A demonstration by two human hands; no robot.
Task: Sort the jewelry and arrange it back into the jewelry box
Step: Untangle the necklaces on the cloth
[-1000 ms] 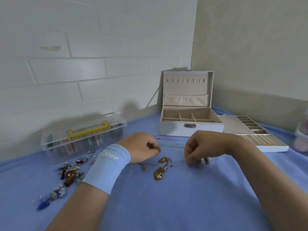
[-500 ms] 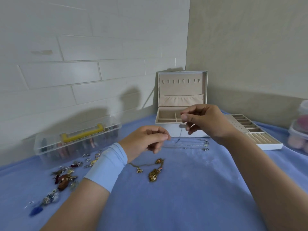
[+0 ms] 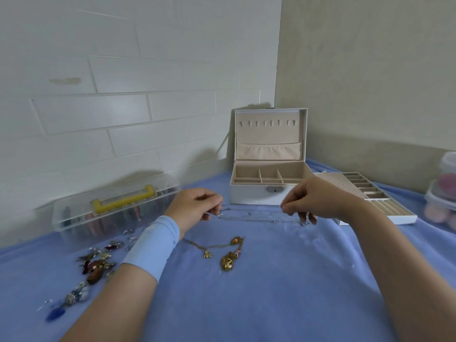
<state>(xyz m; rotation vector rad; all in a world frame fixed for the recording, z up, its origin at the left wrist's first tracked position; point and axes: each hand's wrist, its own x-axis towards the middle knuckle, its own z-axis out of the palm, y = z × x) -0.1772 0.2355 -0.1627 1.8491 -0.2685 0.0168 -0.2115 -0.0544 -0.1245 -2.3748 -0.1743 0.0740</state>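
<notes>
Mid-desk, just in front of the jewelry box (image 3: 256, 196): both hands are on a thin silver chain (image 3: 249, 216) that runs left-right between them, low over the blue cloth (image 3: 271, 292); can't tell if it touches the cloth. Left hand (image 3: 195, 206): fingers curled, thumb and forefinger pinching the chain's left end; light blue wristband (image 3: 153, 245) on that wrist. Right hand (image 3: 313, 201): fingers curled, thumb and forefinger pinched tight on the chain's right part; a small pendant or clasp (image 3: 304, 223) shows just below its fingers, too small to say which. Jewelry box is open, lid upright against the far wall, compartments in its base showing; its removed tray (image 3: 385, 213) lies flat just right of the box, partly behind the right wrist. Gold necklace (image 3: 229, 257) lies loose on the cloth, nearer than the hands, between the two forearms. Pile of mixed small jewelry (image 3: 96, 264) at near left, trailing towards the near-left edge. Clear plastic case (image 3: 74, 218) with a yellow handle (image 3: 123, 202) sits far left by the wall; plastic tubs (image 3: 441, 193) at the far-right edge, blurred.
</notes>
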